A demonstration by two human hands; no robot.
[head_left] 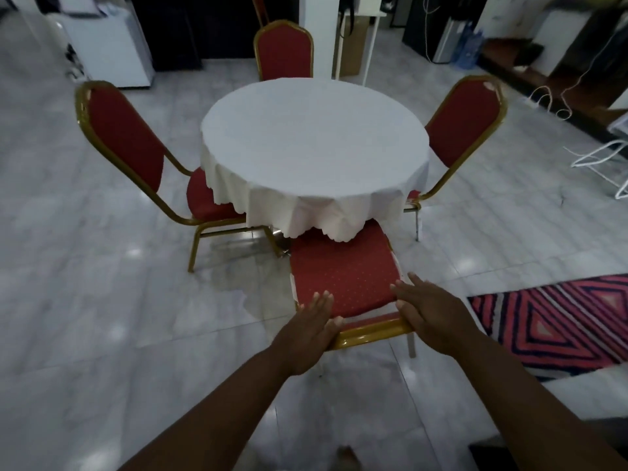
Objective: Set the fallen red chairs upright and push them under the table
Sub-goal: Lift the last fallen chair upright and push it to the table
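Note:
A round table [312, 137] under a white cloth stands in the middle of the room. Three red chairs with gold frames are upright around it: one on the left [125, 137], one on the right [465, 120], one at the far side [283, 51]. A fourth red chair [343, 270] stands upright just in front of me, the front of its seat under the cloth's hem. My left hand [306, 334] and my right hand [428, 314] rest on the two ends of its gold top rail [370, 333], palms down and fingers stretched out straight.
A striped red rug [560, 324] lies on the tiled floor to the right. A white wire rack [605, 161] and loose cables sit further right. A white cabinet [108, 45] stands at the back left, a white pillar [317, 28] behind the far chair.

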